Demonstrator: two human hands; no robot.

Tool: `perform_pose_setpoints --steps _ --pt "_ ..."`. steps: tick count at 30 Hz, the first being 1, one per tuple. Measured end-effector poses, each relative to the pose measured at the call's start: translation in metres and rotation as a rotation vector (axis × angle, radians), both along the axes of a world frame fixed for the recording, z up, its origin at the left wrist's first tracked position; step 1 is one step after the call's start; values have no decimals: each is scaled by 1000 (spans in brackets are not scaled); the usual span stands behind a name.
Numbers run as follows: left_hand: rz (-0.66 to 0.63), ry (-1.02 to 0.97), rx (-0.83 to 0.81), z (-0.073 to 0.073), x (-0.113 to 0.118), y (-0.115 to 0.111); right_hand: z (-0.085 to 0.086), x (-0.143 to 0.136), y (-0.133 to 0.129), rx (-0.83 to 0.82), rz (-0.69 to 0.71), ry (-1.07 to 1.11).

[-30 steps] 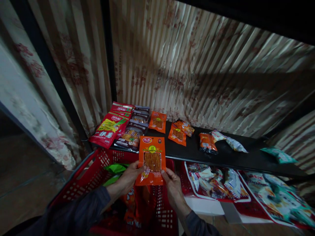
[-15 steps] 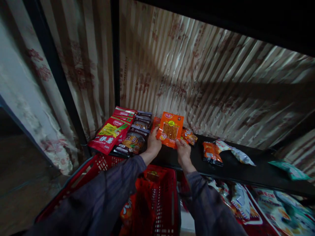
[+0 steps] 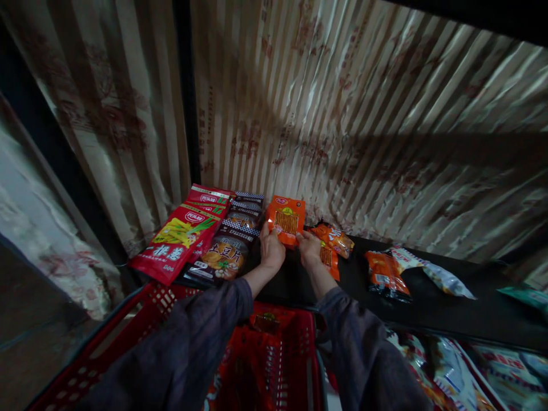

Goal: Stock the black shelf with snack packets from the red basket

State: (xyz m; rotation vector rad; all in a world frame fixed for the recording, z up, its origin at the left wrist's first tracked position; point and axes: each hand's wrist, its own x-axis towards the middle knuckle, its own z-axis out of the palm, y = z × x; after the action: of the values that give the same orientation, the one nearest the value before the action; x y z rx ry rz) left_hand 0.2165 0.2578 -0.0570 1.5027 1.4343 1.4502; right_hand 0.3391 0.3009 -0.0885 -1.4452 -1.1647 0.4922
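Observation:
An orange snack packet (image 3: 286,218) with a picture of brown strips is held between my two hands over the back of the black shelf. My left hand (image 3: 272,250) grips its lower left edge, fingers closed. My right hand (image 3: 309,249) pinches its lower right corner. Dark potato-chip packets (image 3: 225,251) lie in an overlapping row left of my left hand. Beyond them are overlapping red snack bags (image 3: 177,242). Just right of my right hand, an orange packet (image 3: 329,260) lies partly hidden, with another shiny orange snack bag (image 3: 336,238) behind it.
A red plastic basket (image 3: 306,342) holding orange packets stands below the shelf front (image 3: 295,288). Further right lie an orange bundle (image 3: 387,277), a white packet (image 3: 447,279) and a green one (image 3: 526,297). A striped curtain (image 3: 342,114) hangs behind; a dark post (image 3: 187,91) stands left.
Both hands have carried the orange packet back and slightly left, to beside the dark packets. An orange packet by my right hand shows more now. The view has shifted a little.

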Motion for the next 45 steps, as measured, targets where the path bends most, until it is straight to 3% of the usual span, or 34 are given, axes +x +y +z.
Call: perform_pose_setpoints --steps 4,11,22,31,36,41,45 --pt "2 158 15 -14 -4 -1 -10 -4 1 -107 -44 -44" --pt "-43 490 -6 -15 -7 1 -8 -3 6 -182 -110 -191" --pt "-102 613 51 -33 -13 2 -11 -13 2 -254 -149 -427" --pt "-171 649 102 -30 -18 -7 -8 -22 -4 -269 -157 -561" --pt "-173 688 53 -34 -18 -6 5 -30 -17 -291 -153 -674" --pt "-153 893 26 -35 -16 -6 19 -39 -31 -355 -104 -830" --pt "-118 1055 12 -30 -13 -9 17 -41 -35 -326 -71 -952"
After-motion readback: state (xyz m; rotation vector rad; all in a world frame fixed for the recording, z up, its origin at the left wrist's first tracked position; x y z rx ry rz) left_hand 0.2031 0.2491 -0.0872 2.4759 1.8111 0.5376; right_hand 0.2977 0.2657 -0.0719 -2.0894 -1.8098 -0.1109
